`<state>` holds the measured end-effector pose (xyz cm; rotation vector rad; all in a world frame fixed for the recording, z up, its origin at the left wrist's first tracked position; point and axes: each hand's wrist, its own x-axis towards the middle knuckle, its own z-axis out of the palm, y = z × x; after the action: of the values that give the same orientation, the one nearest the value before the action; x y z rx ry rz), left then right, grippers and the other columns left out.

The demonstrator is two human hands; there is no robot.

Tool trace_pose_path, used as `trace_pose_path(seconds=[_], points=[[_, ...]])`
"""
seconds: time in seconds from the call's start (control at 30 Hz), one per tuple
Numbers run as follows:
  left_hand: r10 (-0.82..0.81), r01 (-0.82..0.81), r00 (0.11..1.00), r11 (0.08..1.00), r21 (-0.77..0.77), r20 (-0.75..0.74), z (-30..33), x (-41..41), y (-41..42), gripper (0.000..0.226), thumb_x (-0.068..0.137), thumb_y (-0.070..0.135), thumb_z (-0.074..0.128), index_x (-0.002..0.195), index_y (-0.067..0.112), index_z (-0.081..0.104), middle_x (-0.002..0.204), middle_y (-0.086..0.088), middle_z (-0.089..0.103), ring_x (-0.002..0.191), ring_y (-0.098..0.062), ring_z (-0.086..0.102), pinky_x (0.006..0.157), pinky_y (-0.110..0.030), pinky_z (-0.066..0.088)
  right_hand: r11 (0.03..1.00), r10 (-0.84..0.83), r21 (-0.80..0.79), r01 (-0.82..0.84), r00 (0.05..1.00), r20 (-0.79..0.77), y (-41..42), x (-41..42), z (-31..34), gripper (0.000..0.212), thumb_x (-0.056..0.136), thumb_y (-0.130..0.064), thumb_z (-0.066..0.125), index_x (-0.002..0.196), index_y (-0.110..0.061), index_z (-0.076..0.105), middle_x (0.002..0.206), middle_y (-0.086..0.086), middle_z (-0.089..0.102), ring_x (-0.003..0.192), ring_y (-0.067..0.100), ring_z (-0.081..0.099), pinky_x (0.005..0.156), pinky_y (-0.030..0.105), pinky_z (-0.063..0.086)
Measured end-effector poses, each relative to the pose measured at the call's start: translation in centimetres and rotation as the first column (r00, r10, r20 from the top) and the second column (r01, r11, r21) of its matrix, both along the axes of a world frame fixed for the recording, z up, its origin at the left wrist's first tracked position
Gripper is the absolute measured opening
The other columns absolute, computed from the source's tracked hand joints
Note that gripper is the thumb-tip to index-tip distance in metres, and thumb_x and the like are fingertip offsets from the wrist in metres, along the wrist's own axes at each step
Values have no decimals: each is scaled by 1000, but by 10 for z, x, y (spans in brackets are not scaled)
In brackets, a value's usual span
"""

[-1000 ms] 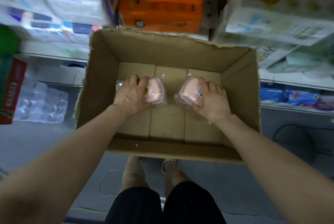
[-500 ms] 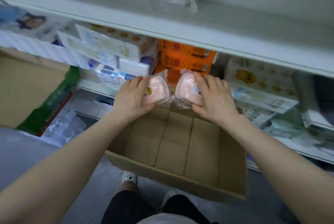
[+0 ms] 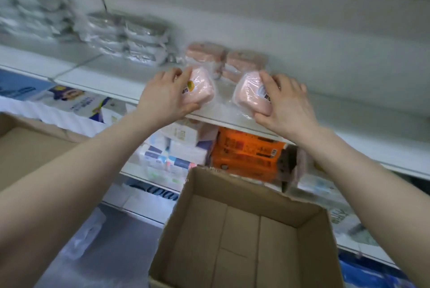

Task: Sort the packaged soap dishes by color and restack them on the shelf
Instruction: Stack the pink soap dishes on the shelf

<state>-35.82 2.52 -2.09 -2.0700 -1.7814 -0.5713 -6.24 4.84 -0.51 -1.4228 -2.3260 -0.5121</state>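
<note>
We've got two pink soap dishes in clear wrap, one per hand, both at the front edge of the white shelf (image 3: 130,83). Left pink dish (image 3: 197,90) sits in our left hand (image 3: 162,99): fingers curled over its top, thumb under its near edge, firm hold. Right pink dish (image 3: 252,97) is in our right hand (image 3: 286,106), fingers over the label side, thumb tucked at the bottom near corner. The two pkgs are near each other, small gap btwn, not touching. Can't tell whether they rest on the shelf or hang just above it.

At 12 o'clock from the held pair, further back on the shelf, are the stacked pink dishes (image 3: 223,59), two short piles side by side. At 10 o'clock from those, the grey/clear wrapped stacks (image 3: 130,38), blurred, w/ more grey pkgs at far 9 o'clock.

At 6 o'clock, under the shelf, orange packs (image 3: 246,155) w/ white-and-blue tissue packs (image 3: 172,155) at their 9 o'clock. Nearer us at 6 o'clock, an open cardboard box (image 3: 302,252), bare bottom showing. A second brown box (image 3: 25,148) at 9 o'clock, left edge of view.
</note>
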Motion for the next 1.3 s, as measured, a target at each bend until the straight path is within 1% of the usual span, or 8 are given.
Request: trace_pose_path(seconds=[0.23,0.47,0.57,0.67,0.87,1.0,1.2,1.3], points=[[-102,101,993,995,-17,-59,55,-19,117,76,73,52,66,137,19,41,122,-14,56,106,-40,53,87,-45,46,994,-109,2,109,994,-15,63,-13,20,87,67,-42,64,146,-15,38,116,16,55,94,41,56,84,45,44],[-224,218,975,949,-228,0,77,-22,216,72,78,44,70,135,20,35,130,-8,53,115,-36,50,98,-43,41,961,-248,-127,247,969,5,119,-29,46,85,79,-41,65,152,-30,21,142,4,42,125,35,42,98,43,32],[-303,268,948,925,-271,-98,65,-29,240,57,87,42,59,133,14,41,135,-9,50,122,-35,45,105,-43,35,961,-229,-160,226,974,2,136,-43,57,84,81,-36,64,152,-32,20,144,2,39,128,35,39,98,44,33],[-321,305,943,938,-163,-87,54,-35,248,48,95,36,53,138,16,47,143,-12,43,134,-31,32,115,-39,22,963,-201,-182,200,979,15,159,-58,62,84,81,-33,66,152,-31,22,142,1,40,128,35,38,97,43,34],[-279,273,959,955,113,47,33,-36,238,39,87,30,66,125,24,59,118,-6,60,108,-36,55,89,-45,44,976,-94,-201,88,995,-19,199,-78,49,52,86,-18,64,137,-11,53,136,17,49,123,40,45,107,36,27],[-280,280,960,953,112,-18,22,-42,241,58,82,43,67,134,25,49,131,-4,52,120,-33,47,99,-47,38,985,-144,-115,131,983,-114,201,-76,25,49,84,-21,53,133,-20,55,138,14,48,127,47,42,100,54,40],[-214,217,976,971,97,-39,11,-41,244,63,87,39,64,143,33,36,144,-3,39,133,-33,34,104,-47,34,980,-190,6,201,936,-295,189,-78,-4,51,96,-50,40,140,-24,46,144,9,38,134,38,35,96,50,44],[-193,193,981,979,61,-11,12,-35,247,61,89,34,61,144,36,34,146,-1,36,136,-32,30,107,-45,32,988,-113,63,142,938,-328,199,-82,-14,47,97,-40,44,136,-12,50,133,20,44,120,41,40,108,50,34]])
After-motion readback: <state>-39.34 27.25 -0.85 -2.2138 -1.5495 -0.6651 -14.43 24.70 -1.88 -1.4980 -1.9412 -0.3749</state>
